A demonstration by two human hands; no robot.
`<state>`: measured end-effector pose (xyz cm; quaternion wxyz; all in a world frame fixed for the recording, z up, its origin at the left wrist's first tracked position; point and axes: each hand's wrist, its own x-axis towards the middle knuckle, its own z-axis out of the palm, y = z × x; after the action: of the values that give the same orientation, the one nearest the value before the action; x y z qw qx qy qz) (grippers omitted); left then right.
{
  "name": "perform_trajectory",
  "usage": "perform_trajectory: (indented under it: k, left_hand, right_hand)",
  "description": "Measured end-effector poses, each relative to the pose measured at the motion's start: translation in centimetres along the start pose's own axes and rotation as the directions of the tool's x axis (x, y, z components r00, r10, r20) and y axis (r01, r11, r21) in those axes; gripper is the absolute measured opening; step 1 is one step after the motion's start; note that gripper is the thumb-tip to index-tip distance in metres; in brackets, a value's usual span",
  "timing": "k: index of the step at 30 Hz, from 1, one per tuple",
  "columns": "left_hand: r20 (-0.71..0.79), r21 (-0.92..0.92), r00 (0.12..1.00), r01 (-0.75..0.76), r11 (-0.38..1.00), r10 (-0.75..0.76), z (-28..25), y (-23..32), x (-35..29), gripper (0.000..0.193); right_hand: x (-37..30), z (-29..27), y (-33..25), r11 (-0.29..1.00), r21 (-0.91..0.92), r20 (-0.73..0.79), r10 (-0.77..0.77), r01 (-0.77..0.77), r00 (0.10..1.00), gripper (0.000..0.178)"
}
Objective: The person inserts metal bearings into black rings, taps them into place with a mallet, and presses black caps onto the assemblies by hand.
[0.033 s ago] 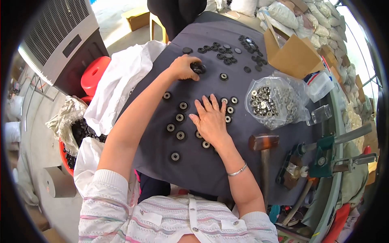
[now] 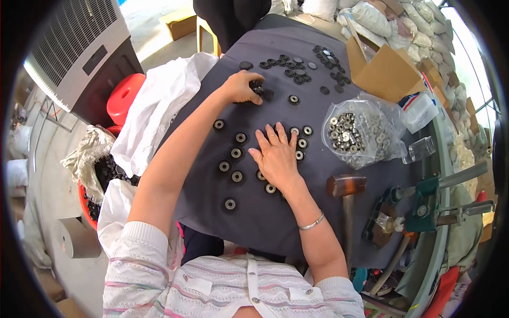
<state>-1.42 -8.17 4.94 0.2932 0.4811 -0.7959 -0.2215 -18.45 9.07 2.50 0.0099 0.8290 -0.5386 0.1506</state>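
Observation:
At the far middle of the table, my left hand (image 2: 243, 89) curls its fingers round several black round pieces (image 2: 268, 95); they are partly hidden and blurred. My right hand (image 2: 277, 159) lies flat with fingers spread on the grey cloth, over and among black wheels with metal bearing centres (image 2: 302, 143), some half covered by it. More such wheels (image 2: 236, 153) lie scattered between my forearms. A single wheel (image 2: 294, 99) sits just right of my left hand.
Black rings and caps (image 2: 297, 74) lie at the far side. Rightward are a clear bag of metal bearings (image 2: 350, 132), an open carton (image 2: 384, 74), a glass jar (image 2: 419, 150), a mallet (image 2: 346, 185) and a green hand press (image 2: 424, 204). A person in dark clothes (image 2: 233, 21) is beyond the table.
Beneath my left hand, a black piece now shows farther out from the fingers, toward the lower right. My right hand stays flat in place.

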Motion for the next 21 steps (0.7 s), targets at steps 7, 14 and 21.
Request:
perform_trajectory:
  k: [7,14,21]
  left_hand:
    - [0.178,-0.482,0.969,0.236,0.844,-0.17,-2.0,0.7,-0.5,0.059]
    - [0.015,-0.661,0.966,0.202,0.722,-0.257,-0.8,0.1,-1.5,0.062]
    - [-0.287,-0.52,0.935,0.03,0.854,-0.208,-0.3,-0.6,-2.3,0.04]
  right_hand:
    - [0.0,0.2,0.1,1.0,-0.004,0.027,-0.016,0.016,1.0,0.051]
    - [0.3,-0.6,0.0,0.995,0.096,0.071,0.034,-0.04,0.997,0.051]
    - [0.4,-0.3,0.3,0.987,0.163,-0.075,0.011,0.001,0.997,0.036]
